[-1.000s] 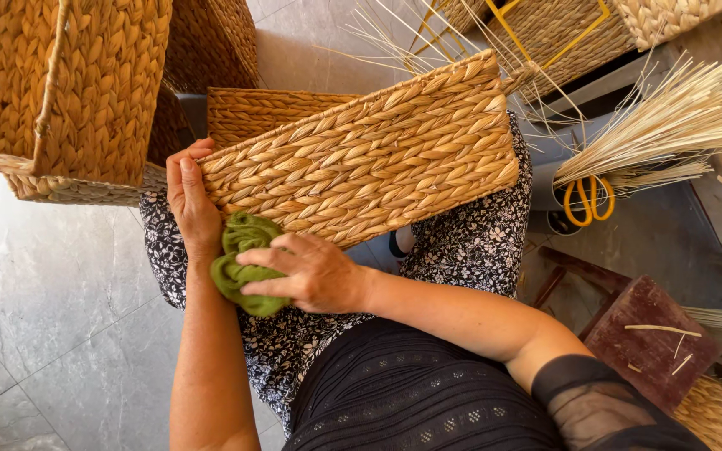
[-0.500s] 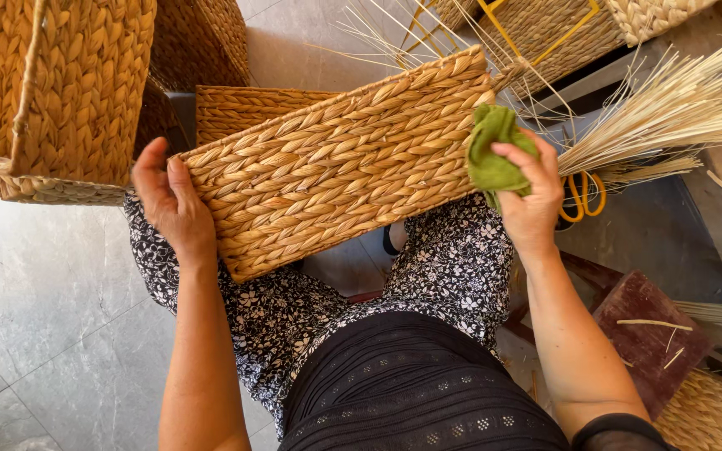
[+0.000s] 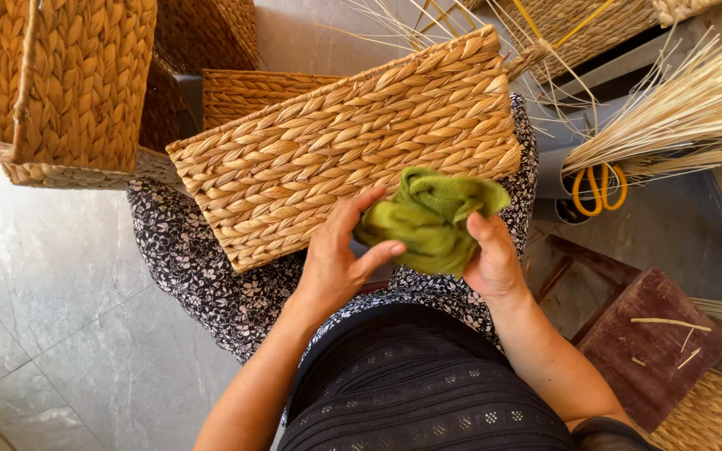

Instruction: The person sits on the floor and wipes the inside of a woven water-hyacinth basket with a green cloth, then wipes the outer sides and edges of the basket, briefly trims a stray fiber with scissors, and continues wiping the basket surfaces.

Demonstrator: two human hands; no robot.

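Green cloth (image 3: 429, 219) is bunched between both hands, just in front of the near long edge of the woven basket (image 3: 353, 150) lying across the person's lap. Right hand (image 3: 490, 263) has its grip closed on the cloth's right side, thumb on top. Left hand (image 3: 336, 259) pinches the cloth's left edge with its fingers. Orange-handled scissors (image 3: 599, 188) stand well apart to the right, beside a bundle of straw (image 3: 678, 108).
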